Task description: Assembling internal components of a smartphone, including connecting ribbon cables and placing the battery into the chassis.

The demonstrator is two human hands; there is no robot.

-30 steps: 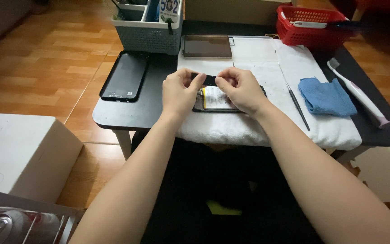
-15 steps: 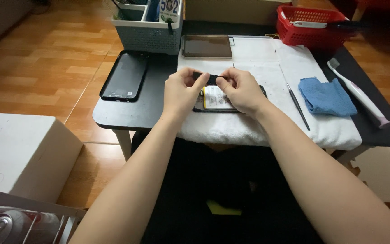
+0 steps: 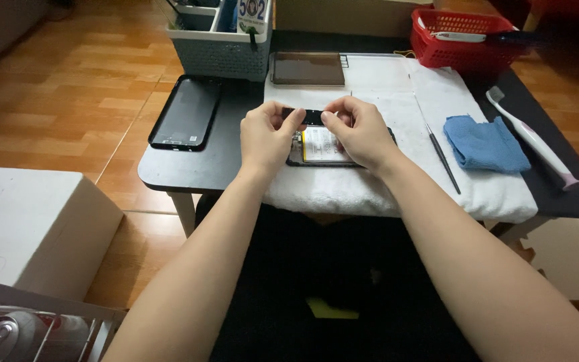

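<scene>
Hands: left hand (image 3: 267,137) and right hand (image 3: 358,131) pinch small black part (image 3: 311,116) between fingertips | above opened phone (image 3: 323,149)

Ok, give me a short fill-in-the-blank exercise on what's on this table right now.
1. Both hands pinch a small ____ strip above the opened phone.
2. The folded cloth right of the white towel is ____.
3. The basket at the far right corner is ____.

Missing words: black; blue; red

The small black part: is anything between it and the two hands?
Nothing visible. The left hand and right hand both pinch the small black part directly, one at each end, just above the opened phone.
</scene>
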